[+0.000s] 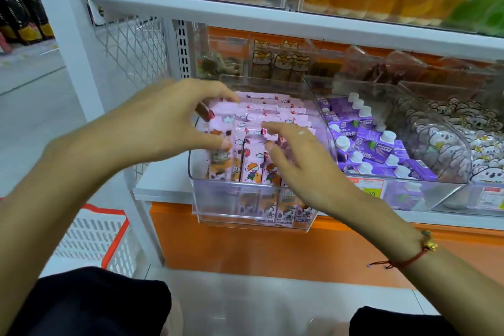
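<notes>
A clear plastic bin (245, 213) on the lower shelf is packed with upright pink snack packets (272, 114) printed with cartoon children. My left hand (163, 120) reaches over the bin's left side, with finger and thumb curled round the leftmost pink packets (218, 131), gripping them. My right hand (297, 161) hovers over the front rows with its fingers spread and relaxed, their tips touching the packet tops. It holds nothing. A red cord bracelet (409, 259) sits on my right wrist.
A second clear bin (409, 194) to the right holds purple drink cartons (376, 144). Further right are bear-print snack bags (450, 131). A white basket with an orange rim (103, 237) stands on the floor at the left. The shelf above (272, 19) overhangs the bins.
</notes>
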A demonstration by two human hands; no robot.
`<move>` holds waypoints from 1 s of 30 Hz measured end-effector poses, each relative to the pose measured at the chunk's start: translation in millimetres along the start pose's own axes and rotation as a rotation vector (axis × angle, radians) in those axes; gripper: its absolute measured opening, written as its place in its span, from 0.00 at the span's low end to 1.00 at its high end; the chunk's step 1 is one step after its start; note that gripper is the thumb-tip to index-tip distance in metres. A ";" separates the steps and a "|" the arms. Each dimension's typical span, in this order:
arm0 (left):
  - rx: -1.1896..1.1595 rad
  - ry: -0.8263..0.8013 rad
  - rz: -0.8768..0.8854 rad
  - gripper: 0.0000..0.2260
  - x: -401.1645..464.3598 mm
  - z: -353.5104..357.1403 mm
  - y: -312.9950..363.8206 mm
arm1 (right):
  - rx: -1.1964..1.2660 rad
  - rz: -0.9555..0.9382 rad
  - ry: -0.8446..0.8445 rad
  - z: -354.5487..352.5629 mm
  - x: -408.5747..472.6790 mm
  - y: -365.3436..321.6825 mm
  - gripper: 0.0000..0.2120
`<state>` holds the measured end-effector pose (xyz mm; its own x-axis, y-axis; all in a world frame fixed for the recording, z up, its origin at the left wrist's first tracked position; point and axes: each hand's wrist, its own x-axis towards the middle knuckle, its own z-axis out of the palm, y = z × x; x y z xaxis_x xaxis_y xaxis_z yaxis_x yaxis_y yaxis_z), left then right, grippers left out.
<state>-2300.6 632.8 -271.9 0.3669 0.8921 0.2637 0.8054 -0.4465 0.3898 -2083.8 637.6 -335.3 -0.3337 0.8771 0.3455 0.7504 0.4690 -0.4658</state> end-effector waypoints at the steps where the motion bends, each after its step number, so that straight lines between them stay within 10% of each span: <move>1: 0.065 -0.009 -0.005 0.25 1.2 5.9 -1.4 | -0.148 -0.036 -0.064 3.0 -0.3 3.7 0.20; 8: 0.414 -0.037 0.138 0.24 19.0 43.7 -6.0 | -0.340 -0.090 -0.156 7.5 -4.4 9.8 0.22; 30: 0.495 0.026 0.177 0.23 18.4 60.9 -19.6 | -0.535 -0.182 -0.056 -6.8 -8.3 3.5 0.16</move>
<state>-2281.2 662.2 -328.4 0.5106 0.8010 0.3124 0.8580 -0.4983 -0.1248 -2074.5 631.2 -334.2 -0.5037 0.7980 0.3310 0.8576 0.5080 0.0802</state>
